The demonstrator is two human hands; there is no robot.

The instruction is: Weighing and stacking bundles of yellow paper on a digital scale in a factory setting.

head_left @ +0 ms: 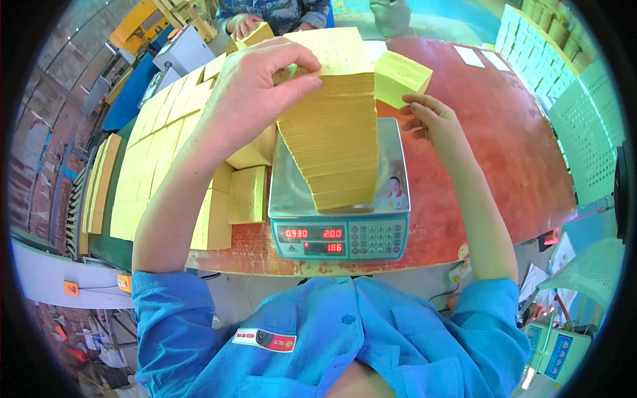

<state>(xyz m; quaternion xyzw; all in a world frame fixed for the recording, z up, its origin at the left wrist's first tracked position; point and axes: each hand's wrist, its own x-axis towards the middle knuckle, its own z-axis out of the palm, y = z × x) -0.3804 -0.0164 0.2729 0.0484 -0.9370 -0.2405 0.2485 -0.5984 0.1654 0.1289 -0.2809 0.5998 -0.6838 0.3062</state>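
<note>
A tall stack of yellow paper sheets (335, 142) stands on the metal pan of a digital scale (391, 152), its left side slanting outward toward the top. At the stack's upper left edge, my left hand (265, 73) pinches the top sheets between thumb and index finger. My right hand (434, 126) hovers right of the stack, fingers loosely bent and apart, with nothing visible in them. Its fingertips are close to the lower corner of another yellow paper block (401, 76); I cannot tell whether they touch. Red digits glow on the scale's display (313, 240).
Rows of yellow paper blocks (156, 132) fill the left side, some close beside the scale. Across the red table (491, 159), a co-worker's hand (244, 25) rests on a yellow block (255, 34). White cards (470, 56) lie at the far right. A green perforated panel (587, 132) stands beyond the right edge.
</note>
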